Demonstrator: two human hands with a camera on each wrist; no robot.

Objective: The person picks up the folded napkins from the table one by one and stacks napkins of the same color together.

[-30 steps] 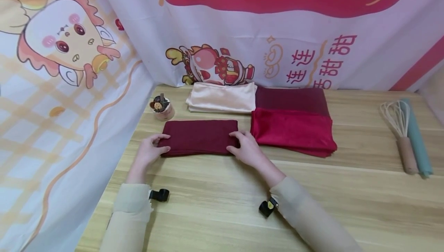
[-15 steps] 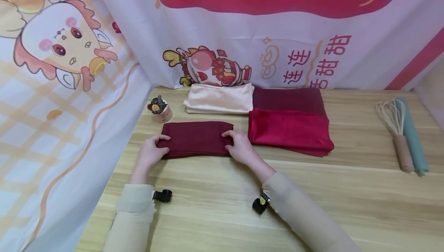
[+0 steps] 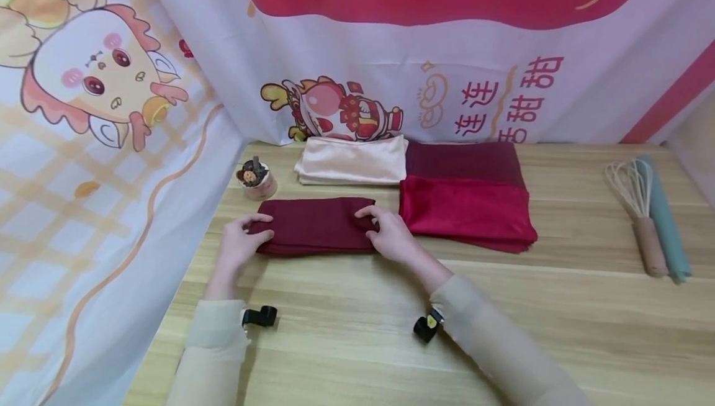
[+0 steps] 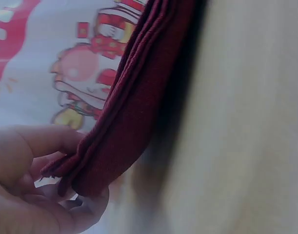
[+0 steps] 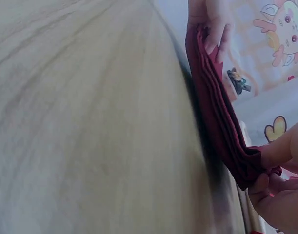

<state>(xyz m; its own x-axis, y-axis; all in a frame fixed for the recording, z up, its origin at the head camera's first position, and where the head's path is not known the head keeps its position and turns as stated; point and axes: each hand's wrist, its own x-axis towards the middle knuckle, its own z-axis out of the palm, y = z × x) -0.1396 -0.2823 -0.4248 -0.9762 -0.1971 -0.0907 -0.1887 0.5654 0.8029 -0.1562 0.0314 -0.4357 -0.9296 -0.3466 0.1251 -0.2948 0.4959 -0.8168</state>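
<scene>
A dark maroon cloth point(image 3: 315, 226), folded into a thick ribbed rectangle of several layers, lies on the pale wood-grain desk point(image 3: 357, 331) near its left edge. The left hand point(image 3: 241, 241) pinches the cloth's left end, thumb over, fingers under; the right hand point(image 3: 391, 235) has the same pinching grip on the right end. Just beyond lie a satiny cream cloth point(image 3: 352, 161) and a velvety red folded cloth point(image 3: 463, 210). A wire whisk point(image 3: 637, 207) rests far right.

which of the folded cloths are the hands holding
The dark red folded cloth nearest the person, gripped at its ends by the left hand and right hand. The cream cloth and bright red cloth lie untouched behind.
</scene>
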